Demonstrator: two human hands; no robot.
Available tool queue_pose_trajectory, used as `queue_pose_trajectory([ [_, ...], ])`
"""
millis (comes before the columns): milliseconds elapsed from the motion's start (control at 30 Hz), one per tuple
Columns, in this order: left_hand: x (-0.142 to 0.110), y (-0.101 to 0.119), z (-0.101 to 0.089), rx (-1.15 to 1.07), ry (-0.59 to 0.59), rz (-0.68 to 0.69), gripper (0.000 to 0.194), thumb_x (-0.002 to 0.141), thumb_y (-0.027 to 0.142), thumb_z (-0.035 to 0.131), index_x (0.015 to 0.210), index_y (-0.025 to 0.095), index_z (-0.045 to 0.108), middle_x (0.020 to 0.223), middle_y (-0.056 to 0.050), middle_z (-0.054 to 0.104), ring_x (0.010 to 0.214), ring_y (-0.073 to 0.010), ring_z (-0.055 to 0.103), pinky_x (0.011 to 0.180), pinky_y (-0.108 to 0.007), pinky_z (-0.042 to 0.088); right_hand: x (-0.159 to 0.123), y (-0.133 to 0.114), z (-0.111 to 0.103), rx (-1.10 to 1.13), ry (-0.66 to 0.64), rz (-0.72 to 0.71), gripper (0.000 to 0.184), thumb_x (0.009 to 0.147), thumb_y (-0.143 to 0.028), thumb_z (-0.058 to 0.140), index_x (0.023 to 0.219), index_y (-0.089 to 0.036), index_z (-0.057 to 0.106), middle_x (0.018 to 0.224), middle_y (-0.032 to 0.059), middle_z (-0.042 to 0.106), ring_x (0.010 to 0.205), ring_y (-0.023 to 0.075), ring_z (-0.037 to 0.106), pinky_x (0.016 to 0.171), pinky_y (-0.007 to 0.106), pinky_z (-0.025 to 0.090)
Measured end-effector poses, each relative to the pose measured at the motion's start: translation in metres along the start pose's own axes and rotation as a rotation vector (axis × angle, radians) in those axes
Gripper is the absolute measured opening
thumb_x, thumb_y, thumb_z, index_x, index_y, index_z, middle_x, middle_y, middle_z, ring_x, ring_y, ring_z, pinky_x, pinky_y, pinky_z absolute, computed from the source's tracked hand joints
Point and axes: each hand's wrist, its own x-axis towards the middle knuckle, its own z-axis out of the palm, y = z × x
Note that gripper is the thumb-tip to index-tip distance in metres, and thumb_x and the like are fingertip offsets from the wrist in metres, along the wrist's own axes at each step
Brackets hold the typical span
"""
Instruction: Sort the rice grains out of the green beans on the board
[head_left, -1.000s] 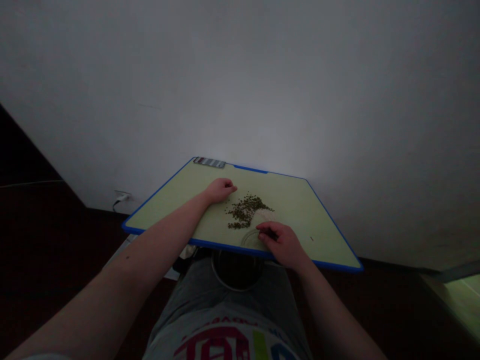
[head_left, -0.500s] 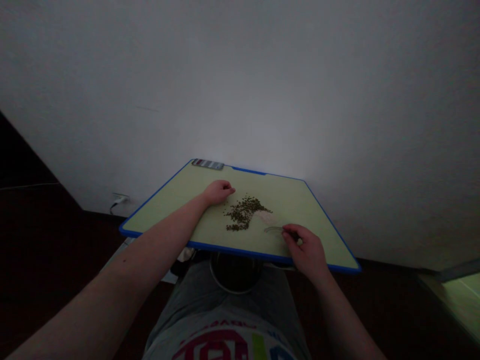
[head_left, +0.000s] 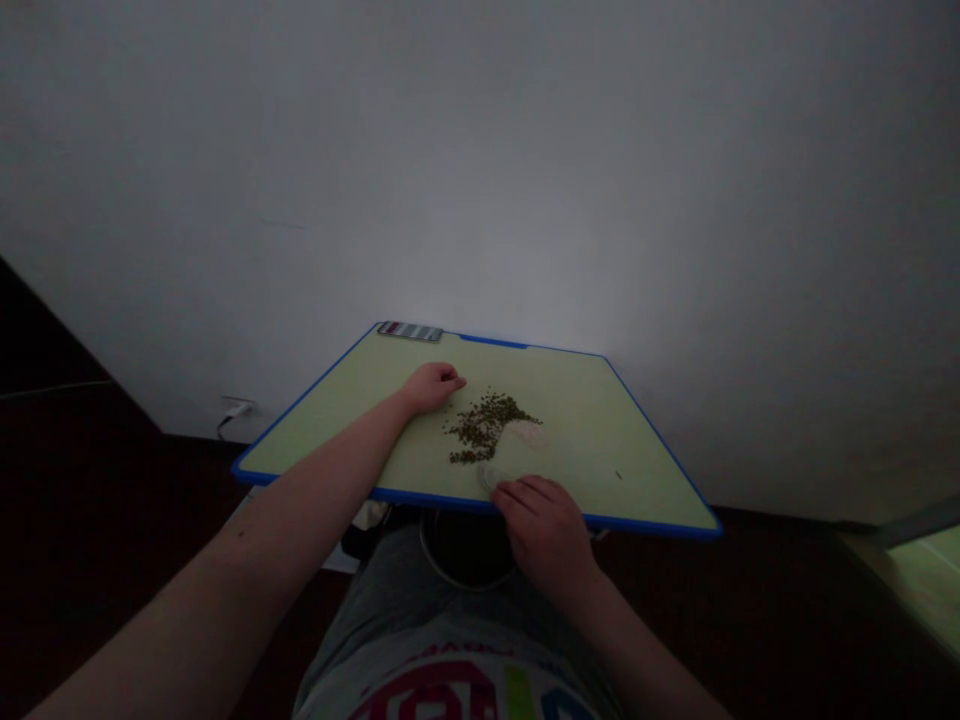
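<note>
The table is set before a pale wall. The left hand is curled, contents untellable, its forearm seemingly rested for steadiness. Dark grains are spread alongside; a clear piece is pinched, apparently for control, by the right hand near pale grains.

I can see a ragged scatter of small dark-green grains, one layer thin at its edges, with strays lying apart toward ten o'clock. Against it at three o'clock sits a patch of pale grains — finer-looking, closely gathered. At the scatter's six o'clock, just beside it, is a clear piece with a curved edge — partly covered, its full shape hidden from me.
</note>
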Motion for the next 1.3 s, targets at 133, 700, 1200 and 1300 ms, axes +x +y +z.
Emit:
queue_pose_trajectory([
  [133, 0.000, 0.000, 0.000, 0.006, 0.009, -0.012, 0.035, 0.070, 0.049, 0.048, 0.064, 0.016, 0.059, 0.054, 0.002, 0.051, 0.053, -0.0114, 0.044, 0.051, -0.025, 0.031, -0.001, 0.009, -0.004, -0.012, 0.001, 0.027, 0.027, 0.080, -0.012, 0.046, 0.099, -0.020, 0.063, 0.096, 0.0072, 0.066, 0.089, 0.0204, 0.054, 0.082, 0.036, 0.042],
  [700, -0.001, 0.003, -0.003, 0.019, 0.003, -0.003, 0.033, 0.071, 0.047, 0.048, 0.066, 0.016, 0.060, 0.056, 0.000, 0.054, 0.056, -0.0121, 0.046, 0.053, -0.025, 0.033, -0.007, 0.044, -0.015, 0.075, 0.089, 0.154, 0.023, 0.081, -0.013, 0.045, 0.094, -0.019, 0.064, 0.089, 0.0053, 0.067, 0.083, 0.0185, 0.057, 0.082, 0.035, 0.045],
  [1200, 0.000, 0.000, -0.001, 0.013, 0.000, 0.006, 0.036, 0.070, 0.049, 0.047, 0.066, 0.016, 0.060, 0.057, 0.000, 0.053, 0.056, -0.0122, 0.045, 0.053, -0.025, 0.032, 0.013, 0.050, -0.007, 0.108, 0.001, 0.160, 0.025, 0.079, -0.010, 0.046, 0.094, -0.018, 0.065, 0.089, 0.0052, 0.067, 0.083, 0.0180, 0.057, 0.081, 0.033, 0.044],
  [1300, 0.001, -0.001, -0.001, 0.031, -0.001, 0.013, 0.036, 0.071, 0.049, 0.046, 0.067, 0.016, 0.060, 0.058, 0.000, 0.054, 0.056, -0.0120, 0.045, 0.054, -0.025, 0.032, 0.019, 0.055, -0.009, 0.094, -0.005, 0.206, 0.023, 0.080, -0.012, 0.047, 0.091, -0.017, 0.066, 0.087, 0.0053, 0.068, 0.083, 0.0178, 0.058, 0.080, 0.031, 0.045],
])
